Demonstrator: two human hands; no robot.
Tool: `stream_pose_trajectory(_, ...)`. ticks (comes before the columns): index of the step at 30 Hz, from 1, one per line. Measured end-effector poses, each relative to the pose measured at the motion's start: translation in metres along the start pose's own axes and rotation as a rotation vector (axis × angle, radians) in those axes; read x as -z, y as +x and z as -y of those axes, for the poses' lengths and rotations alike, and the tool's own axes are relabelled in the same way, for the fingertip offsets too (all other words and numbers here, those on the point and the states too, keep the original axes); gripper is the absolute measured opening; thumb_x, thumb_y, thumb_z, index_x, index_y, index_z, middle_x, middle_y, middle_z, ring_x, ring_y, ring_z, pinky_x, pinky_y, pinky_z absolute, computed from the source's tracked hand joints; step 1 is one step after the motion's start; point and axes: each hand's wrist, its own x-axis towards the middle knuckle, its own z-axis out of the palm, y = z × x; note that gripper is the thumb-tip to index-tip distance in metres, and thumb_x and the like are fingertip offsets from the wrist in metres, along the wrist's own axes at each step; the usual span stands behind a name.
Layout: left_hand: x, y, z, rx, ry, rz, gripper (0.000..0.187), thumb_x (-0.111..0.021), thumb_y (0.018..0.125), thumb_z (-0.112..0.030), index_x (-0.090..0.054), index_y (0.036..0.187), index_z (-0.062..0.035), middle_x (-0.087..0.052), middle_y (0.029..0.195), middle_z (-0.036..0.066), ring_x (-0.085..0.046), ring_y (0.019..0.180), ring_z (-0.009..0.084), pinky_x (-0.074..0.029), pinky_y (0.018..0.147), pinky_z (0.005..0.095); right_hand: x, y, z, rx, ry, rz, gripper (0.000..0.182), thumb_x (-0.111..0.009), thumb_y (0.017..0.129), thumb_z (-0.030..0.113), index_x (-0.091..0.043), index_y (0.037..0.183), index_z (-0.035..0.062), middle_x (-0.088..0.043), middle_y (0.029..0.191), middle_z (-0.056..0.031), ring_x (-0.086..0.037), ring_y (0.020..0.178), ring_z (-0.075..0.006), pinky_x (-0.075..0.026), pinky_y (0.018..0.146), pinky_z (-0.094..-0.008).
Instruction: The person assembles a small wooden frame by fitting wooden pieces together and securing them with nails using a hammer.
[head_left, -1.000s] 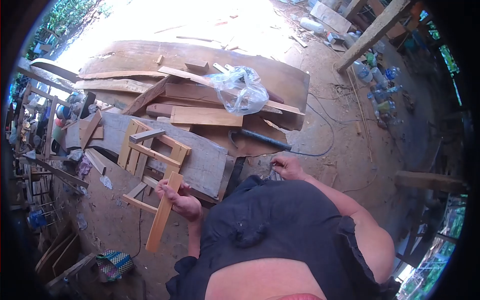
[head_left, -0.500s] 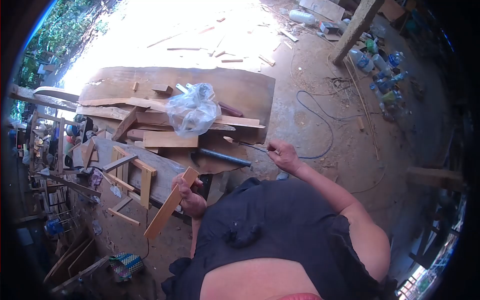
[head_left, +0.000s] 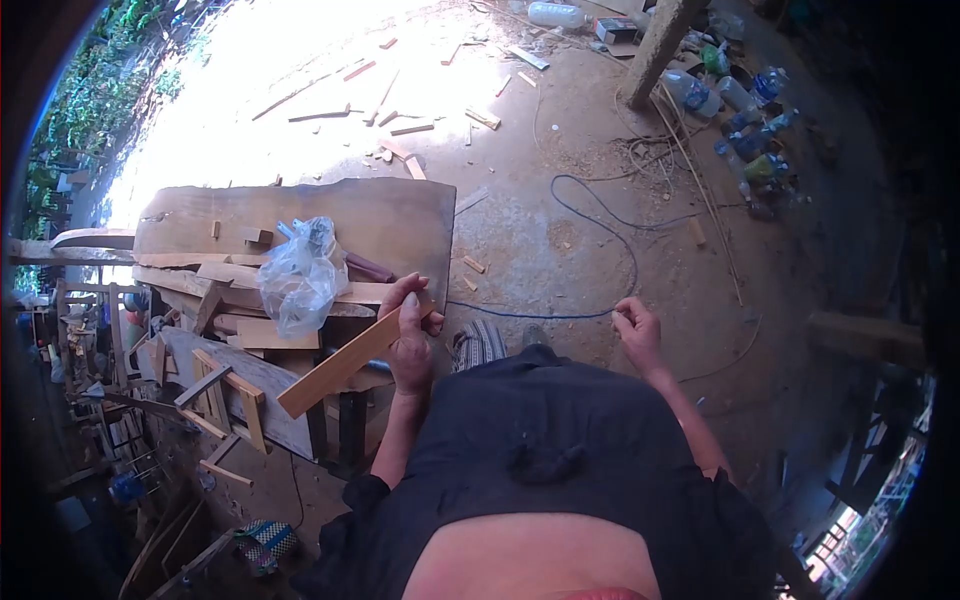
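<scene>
My left hand [head_left: 410, 345] grips a flat wooden strip [head_left: 345, 365] near its upper end, thumb across the face. The strip slants down to the left, over the edge of the workbench. Out to the right, my right hand [head_left: 640, 338] is closed, its fingertips pinched together. It overlaps a dark blue cable [head_left: 540, 316] on the ground in this view; I cannot tell what is in the fingers. A clear plastic bag [head_left: 303, 280] lies on the stacked boards beside my left hand. Slatted wooden pieces [head_left: 228, 390] rest on the bench's near end.
A wide wooden slab [head_left: 390, 215] forms the bench's far side. Offcuts [head_left: 410, 129] are scattered over the sunlit ground. Plastic bottles [head_left: 755, 150] lie in a heap by a wooden post [head_left: 660, 55] at upper right. A patterned woven bag [head_left: 267, 545] sits at lower left.
My view has turned, with the bench shifting left. My left hand has moved right and up, carrying the wooden strip. My right hand has moved farther right, away from the bench.
</scene>
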Motion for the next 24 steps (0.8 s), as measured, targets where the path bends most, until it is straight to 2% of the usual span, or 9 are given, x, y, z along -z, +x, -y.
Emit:
stream_pose_trajectory(4, -0.016, 0.012, 0.021, 0.087, 0.044, 0.123, 0.025, -0.048, 0.092, -0.016, -0.052, 0.113, -0.0044, -0.059, 0.102, 0.005, -0.053, 0.064, 0.0063, -0.041, 0.053, 0.0187, -0.026, 0.035, 0.03, -0.001, 0.112, 0.063, 0.008, -0.056, 0.08, 0.002, -0.055, 0.087, 0.0048, -0.052, 0.058, -0.0003, -0.049, 0.054, -0.0058, -0.04, 0.05, -0.0242)
stream_pose_trajectory(7, -0.03, 0.039, 0.036, 0.174, 0.011, 0.227, 0.021, -0.05, 0.092, -0.02, -0.055, 0.107, -0.0047, -0.058, 0.084, 0.001, -0.053, 0.062, 0.0052, -0.04, 0.052, 0.0178, -0.044, 0.078, 0.067, 0.109, 0.02, 0.226, 0.011, -0.056, 0.08, 0.001, -0.056, 0.091, 0.0036, -0.054, 0.06, -0.0046, -0.051, 0.054, -0.0084, -0.041, 0.051, -0.025)
stream_pose_trajectory(9, -0.046, 0.063, 0.04, 0.281, 0.049, 0.272, 0.022, -0.052, 0.092, -0.024, -0.057, 0.101, -0.0038, -0.052, 0.069, -0.002, -0.052, 0.06, 0.0048, -0.039, 0.052, 0.0173, -0.052, 0.113, 0.111, 0.311, -0.077, 0.41, 0.016, -0.056, 0.079, 0.001, -0.057, 0.094, 0.0028, -0.057, 0.064, -0.01, -0.057, 0.056, -0.0161, -0.045, 0.054, -0.0281)
stream_pose_trajectory(10, -0.052, 0.076, 0.044, 0.278, 0.037, 0.256, 0.022, -0.052, 0.092, -0.024, -0.057, 0.101, -0.0038, -0.052, 0.069, -0.002, -0.052, 0.06, 0.0048, -0.039, 0.052, 0.0173, -0.059, 0.131, 0.125, 0.318, -0.088, 0.426, 0.016, -0.056, 0.079, 0.001, -0.057, 0.094, 0.0028, -0.057, 0.064, -0.01, -0.057, 0.056, -0.0161, -0.045, 0.054, -0.0281)
stream_pose_trajectory(12, -0.064, 0.11, 0.048, 0.343, 0.025, 0.314, 0.024, -0.054, 0.091, -0.025, -0.057, 0.101, -0.0039, -0.053, 0.072, -0.002, -0.053, 0.061, 0.0048, -0.039, 0.052, 0.018, -0.073, 0.175, 0.157, 0.533, -0.147, 0.557, 0.02, -0.057, 0.077, 0.0, -0.058, 0.097, 0.0029, -0.06, 0.07, -0.0133, -0.061, 0.062, -0.0245, -0.047, 0.057, -0.0315)
stream_pose_trajectory(16, -0.082, 0.17, 0.053, 0.362, -0.147, 0.339, 0.027, -0.058, 0.089, -0.028, -0.057, 0.099, -0.0027, -0.055, 0.08, 0.0, -0.051, 0.065, 0.0048, -0.043, 0.057, 0.0195, -0.106, 0.244, 0.212, 0.502, -0.187, 0.853, 0.03, -0.056, 0.077, -0.001, -0.054, 0.106, 0.0054, -0.063, 0.077, -0.0144, -0.064, 0.071, -0.0273, -0.049, 0.061, -0.033)
stream_pose_trajectory(17, -0.085, 0.185, 0.049, 0.354, -0.124, 0.342, 0.027, -0.06, 0.088, -0.028, -0.057, 0.096, -0.0024, -0.055, 0.08, 0.0, -0.051, 0.066, 0.0051, -0.043, 0.057, 0.0198, -0.115, 0.258, 0.21, 0.515, -0.117, 0.876, 0.04, -0.056, 0.076, -0.001, -0.048, 0.114, 0.007, -0.062, 0.074, -0.0133, -0.064, 0.069, -0.0276, -0.049, 0.061, -0.0334)
stream_pose_trajectory(21, -0.093, 0.237, 0.052, 0.391, -0.183, 0.311, 0.025, -0.06, 0.088, -0.026, -0.057, 0.094, -0.0026, -0.055, 0.078, 0.0, -0.051, 0.066, 0.005, -0.043, 0.057, 0.02, -0.134, 0.317, 0.231, 0.46, -0.139, 0.966, 0.046, -0.056, 0.076, -0.002, -0.042, 0.119, 0.0078, -0.061, 0.071, -0.0124, -0.063, 0.066, -0.0272, -0.048, 0.06, -0.0339)
stream_pose_trajectory(24, -0.092, 0.264, 0.046, 0.273, -0.077, 0.249, 0.021, -0.059, 0.088, -0.023, -0.057, 0.092, -0.0026, -0.054, 0.076, 0.001, -0.051, 0.064, 0.0049, -0.042, 0.056, 0.0204, -0.149, 0.347, 0.242, 0.409, -0.206, 1.05, 0.05, -0.056, 0.076, -0.002, -0.039, 0.122, 0.008, -0.058, 0.067, -0.0114, -0.06, 0.061, -0.0252, -0.046, 0.058, -0.0336)
